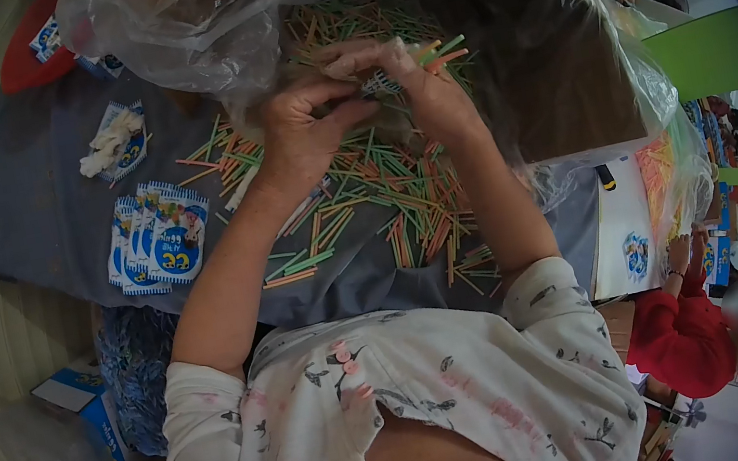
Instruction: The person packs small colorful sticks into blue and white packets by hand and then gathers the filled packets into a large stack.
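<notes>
My right hand point(424, 89) curls around a few orange, yellow and green sticks point(445, 56), whose ends poke out past the fingers. Beside them, between my two hands, is a small blue-and-white patterned piece point(381, 83), perhaps a wrapper; its shape is mostly hidden. My left hand point(307, 124) is closed, thumb and fingers pinched toward this piece, and what lies between the fingertips cannot be made out. Under and around both hands spreads a loose pile of thin pastel sticks point(416, 188) in green, orange and yellow.
Blue-and-white printed packets point(170, 234) lie overlapped on the grey cloth point(30, 189) at left. Crumpled white tissue point(115, 141) rests on another packet. Clear plastic point(209, 33) bunches at the back. A large carton point(557, 72) stands right. A person in red point(685, 339) works farther right.
</notes>
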Action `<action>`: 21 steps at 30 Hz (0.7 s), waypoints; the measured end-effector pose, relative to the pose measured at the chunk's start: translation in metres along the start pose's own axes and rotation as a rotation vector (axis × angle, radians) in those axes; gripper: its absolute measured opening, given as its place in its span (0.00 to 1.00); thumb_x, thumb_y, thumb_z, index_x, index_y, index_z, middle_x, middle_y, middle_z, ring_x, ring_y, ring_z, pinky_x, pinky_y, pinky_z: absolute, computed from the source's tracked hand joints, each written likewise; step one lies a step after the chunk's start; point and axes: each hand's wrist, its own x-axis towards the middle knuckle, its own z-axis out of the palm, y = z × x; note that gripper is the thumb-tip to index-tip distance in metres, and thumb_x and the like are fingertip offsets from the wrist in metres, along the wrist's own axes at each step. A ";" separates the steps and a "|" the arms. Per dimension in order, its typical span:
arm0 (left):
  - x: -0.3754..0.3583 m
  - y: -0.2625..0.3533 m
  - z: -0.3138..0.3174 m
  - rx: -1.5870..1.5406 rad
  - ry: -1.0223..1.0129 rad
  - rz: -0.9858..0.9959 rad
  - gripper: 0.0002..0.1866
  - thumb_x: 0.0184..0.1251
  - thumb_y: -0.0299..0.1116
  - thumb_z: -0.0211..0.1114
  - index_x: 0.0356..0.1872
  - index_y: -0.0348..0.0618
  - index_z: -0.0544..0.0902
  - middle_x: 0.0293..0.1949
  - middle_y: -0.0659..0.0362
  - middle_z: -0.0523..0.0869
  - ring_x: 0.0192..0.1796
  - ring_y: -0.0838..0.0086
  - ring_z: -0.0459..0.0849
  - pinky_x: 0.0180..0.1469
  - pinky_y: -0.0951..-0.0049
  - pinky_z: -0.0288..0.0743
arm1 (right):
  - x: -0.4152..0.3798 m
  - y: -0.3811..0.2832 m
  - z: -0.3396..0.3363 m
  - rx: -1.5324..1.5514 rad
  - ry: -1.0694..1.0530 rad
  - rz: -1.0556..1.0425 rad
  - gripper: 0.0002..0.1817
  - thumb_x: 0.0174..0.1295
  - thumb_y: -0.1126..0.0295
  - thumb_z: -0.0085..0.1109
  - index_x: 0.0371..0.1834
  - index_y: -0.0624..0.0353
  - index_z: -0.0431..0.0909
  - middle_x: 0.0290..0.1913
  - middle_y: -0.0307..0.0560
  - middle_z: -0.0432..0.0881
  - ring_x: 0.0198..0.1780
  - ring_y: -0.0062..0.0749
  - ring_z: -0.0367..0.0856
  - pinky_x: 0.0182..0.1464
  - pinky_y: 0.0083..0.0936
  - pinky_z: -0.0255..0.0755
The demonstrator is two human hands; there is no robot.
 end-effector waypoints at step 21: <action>-0.043 0.032 -0.037 -0.103 -0.080 -0.138 0.09 0.66 0.19 0.63 0.46 0.32 0.85 0.39 0.63 0.87 0.39 0.86 0.80 0.43 0.81 0.75 | 0.046 0.026 -0.062 0.047 0.264 0.163 0.35 0.71 0.42 0.47 0.70 0.59 0.68 0.68 0.50 0.72 0.69 0.41 0.67 0.69 0.40 0.61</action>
